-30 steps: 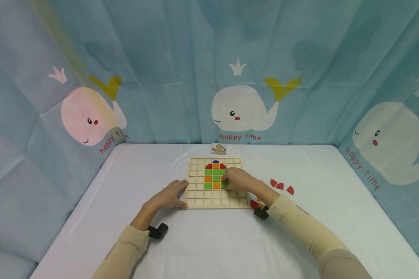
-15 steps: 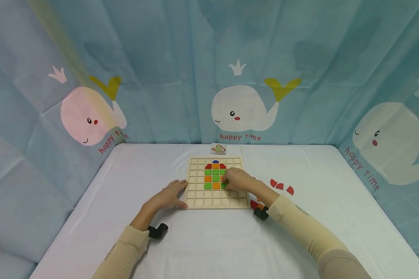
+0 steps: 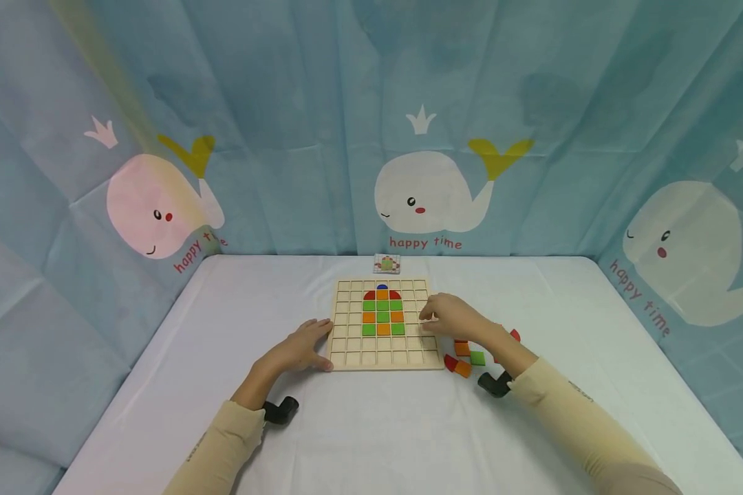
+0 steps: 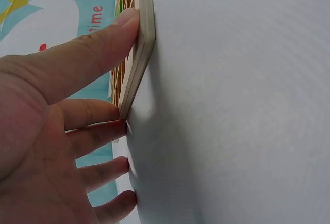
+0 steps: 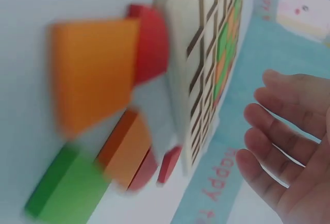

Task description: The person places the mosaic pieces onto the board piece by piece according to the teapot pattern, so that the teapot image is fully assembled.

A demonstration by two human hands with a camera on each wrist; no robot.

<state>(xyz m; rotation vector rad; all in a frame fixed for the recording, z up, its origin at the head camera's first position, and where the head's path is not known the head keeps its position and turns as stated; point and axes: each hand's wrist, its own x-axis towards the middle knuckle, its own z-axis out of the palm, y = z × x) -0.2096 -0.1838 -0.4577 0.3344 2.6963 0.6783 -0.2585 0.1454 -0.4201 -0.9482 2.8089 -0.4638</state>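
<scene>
A wooden grid board [image 3: 355, 346] lies on the white table, with a block of green, orange, red and blue tiles [image 3: 383, 317] set into its middle columns. My left hand [image 3: 300, 345] rests at the board's left side, fingers spread. In the left wrist view its thumb [image 4: 98, 48] lies on the board's edge and the fingertips reach along the side. Over the right columns is my right hand [image 3: 455, 317], with nothing held; the right wrist view shows its fingers [image 5: 265, 170] loosely bent and apart. A green tile [image 3: 397, 329] sits at the block's lower right.
Loose tiles lie right of the board: an orange square [image 3: 462, 349], a green square [image 3: 477, 358], another orange one [image 3: 463, 370] and red pieces [image 3: 450, 362]. My right forearm partly covers others. A small pattern card [image 3: 386, 264] lies behind the board. A whale-print curtain [image 3: 297, 206] surrounds the table.
My right hand has left the lower right tile of the block and moved right, uncovering the orange and green tiles there. The left hand has stayed in place.
</scene>
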